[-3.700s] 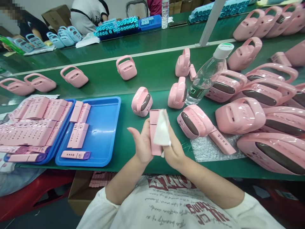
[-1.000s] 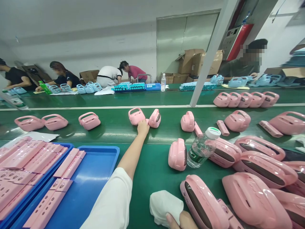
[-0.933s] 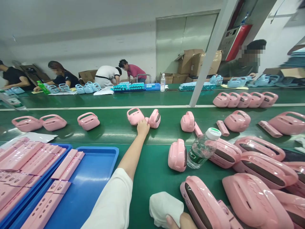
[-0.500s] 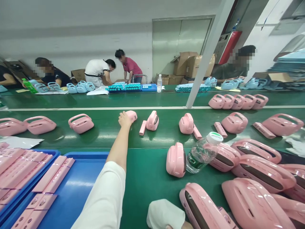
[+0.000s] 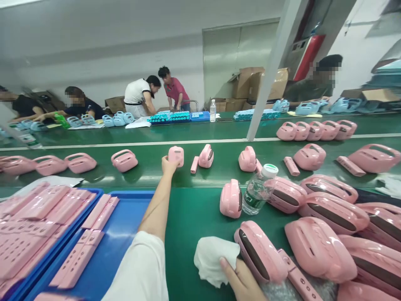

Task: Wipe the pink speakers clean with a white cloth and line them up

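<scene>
My left hand (image 5: 170, 166) reaches out over the green belt, closed around the side of a pink handled speaker (image 5: 176, 154) whose flat end faces me. To its right on the belt, another pink speaker (image 5: 206, 156) stands beside a small pink bar-shaped piece (image 5: 194, 164). Low in the view, my right hand (image 5: 241, 278) grips a crumpled white cloth (image 5: 213, 257), thumb on top. Close by the cloth lies a pink speaker with a dark front panel (image 5: 261, 251), and a pink bar with round buttons (image 5: 299, 278) rests against its far side.
Blue trays (image 5: 125, 225) with rows of pink bars stand at left. A clear bottle (image 5: 258, 192) stands among pink speakers at right. More speakers line the belt (image 5: 150, 177). A post (image 5: 266, 75) rises beyond; several people work across the line.
The view has swung slightly left. The speaker in my left hand has turned so its flat end faces me. My right hand with the cloth shows more fully.
</scene>
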A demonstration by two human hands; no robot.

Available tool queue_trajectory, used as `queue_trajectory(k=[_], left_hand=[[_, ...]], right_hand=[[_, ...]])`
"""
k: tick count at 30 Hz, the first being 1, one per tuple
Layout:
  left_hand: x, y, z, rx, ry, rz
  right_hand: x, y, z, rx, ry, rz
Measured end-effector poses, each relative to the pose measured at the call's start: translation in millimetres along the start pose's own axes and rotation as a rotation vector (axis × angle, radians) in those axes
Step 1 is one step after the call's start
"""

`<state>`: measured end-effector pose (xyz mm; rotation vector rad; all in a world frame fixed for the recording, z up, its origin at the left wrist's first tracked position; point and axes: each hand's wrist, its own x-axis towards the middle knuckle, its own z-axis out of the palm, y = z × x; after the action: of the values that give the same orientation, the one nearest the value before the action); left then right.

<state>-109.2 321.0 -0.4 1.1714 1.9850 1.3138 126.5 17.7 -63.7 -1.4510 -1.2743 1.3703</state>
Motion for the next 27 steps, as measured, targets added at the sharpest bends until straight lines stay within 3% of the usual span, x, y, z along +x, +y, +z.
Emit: queue_trajectory(k=[4, 8, 11, 14, 17, 21, 23, 27], left_hand=[[-70.5, 9.0, -20.7, -0.342, -0.129, 0.018], [-156.1, 12.6, -54.2, -0.764, -0.340, 0.055], [-217.3, 1.1, -70.8, -0.998, -0.503, 0.016], [-262.2, -23.3, -70.2, -1.010, -0.591, 0.010], [-283.1, -49.2, -63.0, -0.987, -0.724, 0.045], [-279.2, -65.7, -68.1, -0.736, -0.840, 0.073], [-271.4, -67.2, -78.1, -0.675, -0.846, 0.140], [-263.5, -71.0, -94.8, -0.578, -0.857, 0.174]], right_hand=[[-5.0, -4.8, 9.4, 0.289, 0.067, 0.054], [-7.9, -8.7, 8.2, 0.394, 0.165, 0.052], [-4.6, -18.1, 4.0, 0.472, 0.260, 0.078], [-0.2, -38.6, 5.1, 0.696, 0.154, 0.008], [4.8, -60.2, 10.0, 0.784, 0.039, -0.115], [13.0, -71.2, 12.4, 0.811, 0.207, -0.131], [15.4, -70.3, 10.2, 0.727, 0.237, -0.226], [18.7, -61.8, 7.1, 0.433, 0.107, -0.430]])
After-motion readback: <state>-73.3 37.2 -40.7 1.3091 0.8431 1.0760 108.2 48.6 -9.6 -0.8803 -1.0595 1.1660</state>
